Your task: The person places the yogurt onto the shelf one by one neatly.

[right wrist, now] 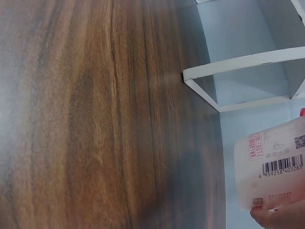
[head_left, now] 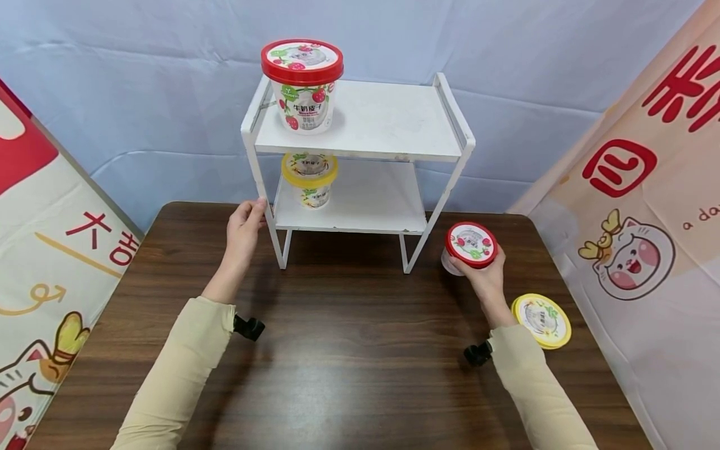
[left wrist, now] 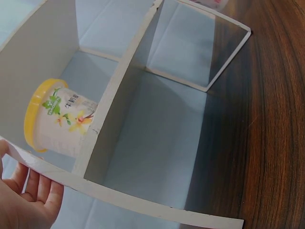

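Note:
My left hand (head_left: 244, 226) holds the left front leg of a white two-tier rack (head_left: 388, 119), its fingers bent around the upright in the left wrist view. On the right, my right hand (head_left: 488, 280) grips a paper tub with a red lid (head_left: 472, 244), just beside the rack's right leg. The right wrist view shows that tub's barcode side (right wrist: 271, 164) and a fingertip (right wrist: 267, 217) near its base. A larger red-lidded tub (head_left: 304, 87) stands at the left of the top tier. Below it, a yellow-lidded tub (head_left: 309, 180) sits on the lower tier.
Another yellow-lidded tub (head_left: 542, 320) stands near the right table edge, by the right sleeve. The dark wooden table (head_left: 337, 350) extends in front of the rack. A pale blue cloth (head_left: 169, 94) hangs behind, with printed banners (head_left: 635, 206) at both sides.

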### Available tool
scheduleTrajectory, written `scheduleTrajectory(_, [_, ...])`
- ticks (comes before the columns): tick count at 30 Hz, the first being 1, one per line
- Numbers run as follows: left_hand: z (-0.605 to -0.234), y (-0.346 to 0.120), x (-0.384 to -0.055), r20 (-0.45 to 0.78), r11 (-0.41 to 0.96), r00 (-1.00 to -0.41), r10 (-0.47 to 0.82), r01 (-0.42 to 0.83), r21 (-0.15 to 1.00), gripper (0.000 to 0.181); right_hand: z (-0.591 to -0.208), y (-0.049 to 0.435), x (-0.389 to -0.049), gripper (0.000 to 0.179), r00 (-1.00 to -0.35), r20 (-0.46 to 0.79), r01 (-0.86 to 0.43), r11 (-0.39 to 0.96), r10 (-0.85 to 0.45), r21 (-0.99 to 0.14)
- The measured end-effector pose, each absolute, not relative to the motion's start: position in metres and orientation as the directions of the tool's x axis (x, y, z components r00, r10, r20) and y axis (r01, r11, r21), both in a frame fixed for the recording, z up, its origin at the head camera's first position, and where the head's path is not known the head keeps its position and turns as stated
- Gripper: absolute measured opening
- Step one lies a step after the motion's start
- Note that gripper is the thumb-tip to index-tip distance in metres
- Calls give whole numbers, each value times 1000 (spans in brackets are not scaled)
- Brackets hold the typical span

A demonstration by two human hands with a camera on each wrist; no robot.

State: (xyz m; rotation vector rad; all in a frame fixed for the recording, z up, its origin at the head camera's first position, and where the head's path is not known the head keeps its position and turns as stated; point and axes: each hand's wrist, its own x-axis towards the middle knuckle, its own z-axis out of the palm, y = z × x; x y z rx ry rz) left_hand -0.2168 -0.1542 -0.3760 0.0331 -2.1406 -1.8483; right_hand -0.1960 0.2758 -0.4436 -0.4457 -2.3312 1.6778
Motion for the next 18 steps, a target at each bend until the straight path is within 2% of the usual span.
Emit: scheduleTrajectory(18, [-371, -153, -213, 204, 145, -955, -216, 175, 974, 37, -429, 272, -175, 96, -944, 7, 105, 319, 330, -942])
